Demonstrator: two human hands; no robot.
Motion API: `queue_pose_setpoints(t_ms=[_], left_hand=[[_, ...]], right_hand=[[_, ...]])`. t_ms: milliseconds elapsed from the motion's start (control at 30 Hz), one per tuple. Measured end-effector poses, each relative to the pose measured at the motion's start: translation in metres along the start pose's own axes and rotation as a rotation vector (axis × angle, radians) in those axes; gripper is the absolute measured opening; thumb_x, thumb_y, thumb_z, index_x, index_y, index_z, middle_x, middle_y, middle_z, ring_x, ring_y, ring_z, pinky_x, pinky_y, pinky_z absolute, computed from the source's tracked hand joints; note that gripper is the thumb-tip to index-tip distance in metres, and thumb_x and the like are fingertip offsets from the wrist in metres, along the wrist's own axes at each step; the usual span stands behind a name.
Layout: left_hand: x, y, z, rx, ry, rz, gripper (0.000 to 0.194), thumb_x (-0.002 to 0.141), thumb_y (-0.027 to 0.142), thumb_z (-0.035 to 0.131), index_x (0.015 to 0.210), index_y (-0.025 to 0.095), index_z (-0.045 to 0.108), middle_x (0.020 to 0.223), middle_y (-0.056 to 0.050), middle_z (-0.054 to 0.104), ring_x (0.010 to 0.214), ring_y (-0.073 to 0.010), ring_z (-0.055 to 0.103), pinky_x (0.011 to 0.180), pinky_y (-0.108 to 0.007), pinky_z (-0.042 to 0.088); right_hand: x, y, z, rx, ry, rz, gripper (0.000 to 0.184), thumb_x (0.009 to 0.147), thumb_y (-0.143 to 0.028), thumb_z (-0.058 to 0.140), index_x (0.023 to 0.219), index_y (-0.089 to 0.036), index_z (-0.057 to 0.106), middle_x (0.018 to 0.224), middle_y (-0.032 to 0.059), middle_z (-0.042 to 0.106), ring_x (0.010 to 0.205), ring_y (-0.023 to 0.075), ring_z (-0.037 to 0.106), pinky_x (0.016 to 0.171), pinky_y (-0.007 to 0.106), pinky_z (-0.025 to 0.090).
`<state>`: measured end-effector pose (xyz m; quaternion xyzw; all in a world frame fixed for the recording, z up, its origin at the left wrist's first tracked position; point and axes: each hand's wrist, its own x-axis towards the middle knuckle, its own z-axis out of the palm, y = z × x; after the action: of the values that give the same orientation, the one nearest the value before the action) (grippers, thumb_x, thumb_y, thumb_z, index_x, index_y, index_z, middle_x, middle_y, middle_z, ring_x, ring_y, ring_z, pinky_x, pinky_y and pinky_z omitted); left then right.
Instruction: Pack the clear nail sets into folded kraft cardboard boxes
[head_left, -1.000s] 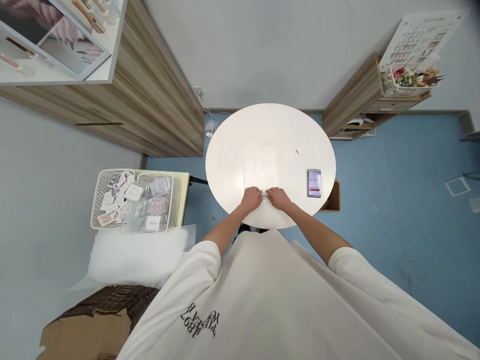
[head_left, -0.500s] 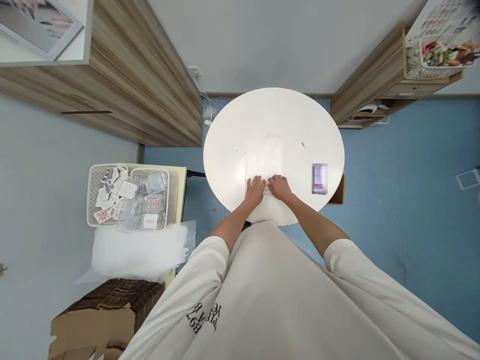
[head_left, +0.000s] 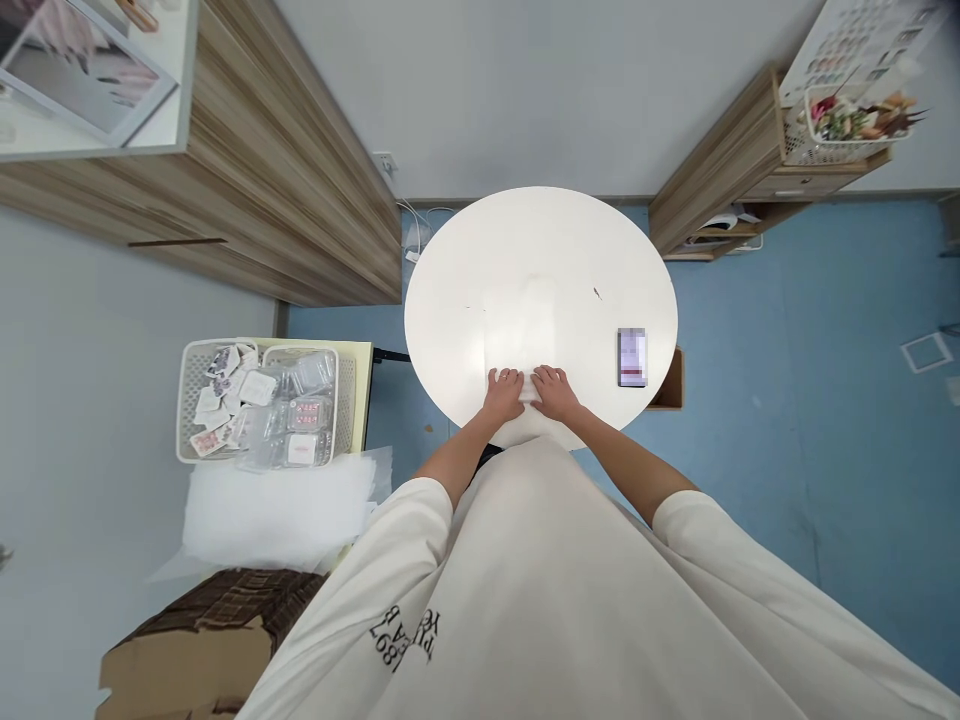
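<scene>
A thin, see-through whitish wrapping sheet (head_left: 541, 325) lies on the white oval table (head_left: 465, 260), barely standing out from it. Its near end looks folded or rolled into a small pale bundle (head_left: 529, 386) between my hands. My left hand (head_left: 504, 394) is curled over the left side of this bundle, fingers bent and pointing away from me. On the right side, my right hand (head_left: 553, 393) grips it in the same way, thumb toward the middle. The inside of the bundle cannot be made out. A phone (head_left: 631, 357) with a blurred screen lies right of my right hand.
Left of the table, white baskets (head_left: 185, 400) hold cards and clear plastic cases beside a stack of white foam sheets (head_left: 274, 510). Brown cardboard (head_left: 187, 665) lies nearer me. Wood-grain cabinets (head_left: 300, 170) stand at both sides, and an open box (head_left: 671, 380) sits under the table's right edge.
My hands pressed close together, shifted slightly away from me with fingers spreading over the sheet, then came back nearer and curled around the bundle. The view tilted a little.
</scene>
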<state>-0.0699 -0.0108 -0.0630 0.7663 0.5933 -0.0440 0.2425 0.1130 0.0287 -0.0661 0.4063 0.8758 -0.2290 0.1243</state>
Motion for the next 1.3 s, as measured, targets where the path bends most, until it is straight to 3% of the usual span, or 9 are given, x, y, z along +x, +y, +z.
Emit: queue_pose_setpoints(t_ms=[233, 367, 500, 633, 800, 867, 1100, 1300], left_hand=[[-0.028, 0.008, -0.001, -0.030, -0.052, 0.030, 0.043, 0.082, 0.031, 0.063, 0.124, 0.021, 0.054, 0.125, -0.013, 0.060, 0.129, -0.0320, 0.048, 0.120, -0.058, 0.012], [-0.039, 0.012, 0.003, -0.048, -0.109, 0.031, 0.038, 0.082, 0.036, 0.063, 0.117, 0.022, 0.057, 0.124, -0.012, 0.062, 0.132, -0.0318, 0.047, 0.121, -0.060, 0.012], [-0.034, 0.009, -0.002, -0.078, -0.182, 0.040, 0.032, 0.084, 0.040, 0.061, 0.110, 0.022, 0.061, 0.120, -0.012, 0.065, 0.129, -0.0311, 0.050, 0.121, -0.060, 0.014], [-0.023, 0.003, -0.014, -0.096, -0.197, 0.030, 0.029, 0.096, 0.038, 0.045, 0.112, 0.022, 0.063, 0.122, -0.011, 0.066, 0.131, -0.0307, 0.050, 0.119, -0.061, 0.017], [-0.025, 0.009, -0.019, -0.048, 0.141, -0.030, 0.045, 0.096, 0.021, 0.041, 0.140, 0.018, 0.049, 0.152, -0.016, 0.045, 0.146, -0.0309, 0.034, 0.120, -0.054, 0.019], [-0.030, 0.013, -0.015, -0.026, 0.195, 0.002, 0.052, 0.092, 0.014, 0.043, 0.144, 0.018, 0.046, 0.156, -0.016, 0.040, 0.148, -0.0304, 0.030, 0.121, -0.052, 0.019], [-0.036, 0.013, 0.014, 0.000, 0.038, 0.106, 0.062, 0.085, 0.008, 0.047, 0.147, 0.017, 0.043, 0.161, -0.017, 0.035, 0.149, -0.0304, 0.030, 0.121, -0.052, 0.020], [-0.020, 0.011, 0.016, 0.010, -0.007, 0.113, 0.069, 0.085, 0.008, 0.048, 0.152, 0.019, 0.038, 0.166, -0.016, 0.027, 0.153, -0.0300, 0.024, 0.123, -0.053, 0.016]], right_hand=[[-0.021, -0.005, 0.001, 0.032, -0.081, -0.076, 0.056, 0.091, -0.044, 0.057, 0.138, -0.015, 0.054, 0.146, 0.0190, 0.049, 0.140, 0.0348, 0.037, 0.116, 0.050, 0.023], [-0.031, -0.007, 0.002, 0.060, -0.148, -0.110, 0.051, 0.090, -0.046, 0.057, 0.133, -0.018, 0.059, 0.142, 0.0176, 0.053, 0.137, 0.0344, 0.042, 0.115, 0.050, 0.026], [-0.032, -0.005, -0.005, 0.103, -0.173, -0.091, 0.045, 0.090, -0.046, 0.058, 0.126, -0.020, 0.065, 0.140, 0.0151, 0.056, 0.132, 0.0331, 0.047, 0.112, 0.048, 0.030], [-0.022, -0.001, -0.020, 0.161, -0.090, -0.050, 0.035, 0.097, -0.039, 0.051, 0.122, -0.021, 0.068, 0.133, 0.0114, 0.062, 0.124, 0.0285, 0.054, 0.109, 0.044, 0.035], [-0.003, 0.002, -0.030, 0.191, 0.029, 0.060, 0.036, 0.103, -0.032, 0.040, 0.124, -0.020, 0.067, 0.129, 0.0123, 0.065, 0.120, 0.0280, 0.056, 0.105, 0.043, 0.037], [0.006, 0.005, -0.028, 0.227, 0.037, 0.108, 0.037, 0.103, -0.031, 0.040, 0.127, -0.019, 0.066, 0.131, 0.0127, 0.064, 0.122, 0.0289, 0.054, 0.106, 0.044, 0.037], [0.007, 0.018, -0.010, 0.363, 0.146, 0.370, 0.041, 0.099, -0.030, 0.043, 0.137, -0.019, 0.056, 0.144, 0.0134, 0.053, 0.129, 0.0308, 0.048, 0.107, 0.045, 0.036], [-0.020, 0.020, 0.012, 0.516, 0.185, 0.749, 0.046, 0.096, -0.037, 0.048, 0.136, -0.017, 0.051, 0.134, 0.0155, 0.056, 0.121, 0.0308, 0.052, 0.099, 0.043, 0.042]])
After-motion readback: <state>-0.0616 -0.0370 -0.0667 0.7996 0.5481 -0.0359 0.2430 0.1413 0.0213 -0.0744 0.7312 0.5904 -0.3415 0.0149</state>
